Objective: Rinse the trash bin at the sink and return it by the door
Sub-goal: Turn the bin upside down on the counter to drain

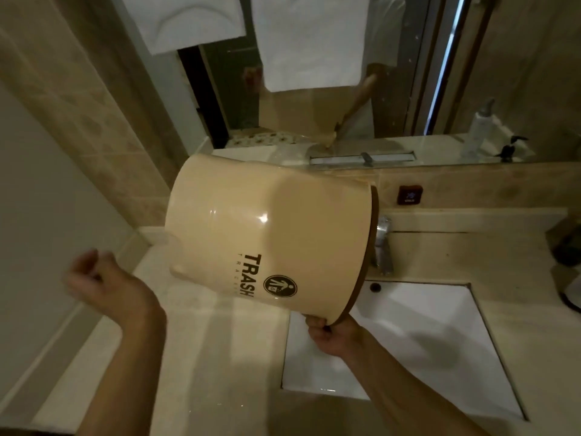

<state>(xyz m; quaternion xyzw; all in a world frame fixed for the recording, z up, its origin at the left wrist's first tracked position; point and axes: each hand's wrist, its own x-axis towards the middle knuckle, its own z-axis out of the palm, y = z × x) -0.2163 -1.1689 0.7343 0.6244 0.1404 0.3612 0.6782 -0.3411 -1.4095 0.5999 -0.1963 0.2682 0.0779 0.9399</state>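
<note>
Bin is hanging tipped over the sink, right hand pinching its lower rim, left hand blurred, seemingly loosely curled and empty; steadying the base above the grip is probably helping the draining.

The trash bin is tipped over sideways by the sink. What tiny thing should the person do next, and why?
Probably bring the left hand onto the bin's base. The trash bin lies on its side, its brown rim facing the faucet over the sink, and only the right hand pinches that rim from below. The left hand hangs free beside the base, blurred, holding nothing. A second hold would likely steady it.
</note>
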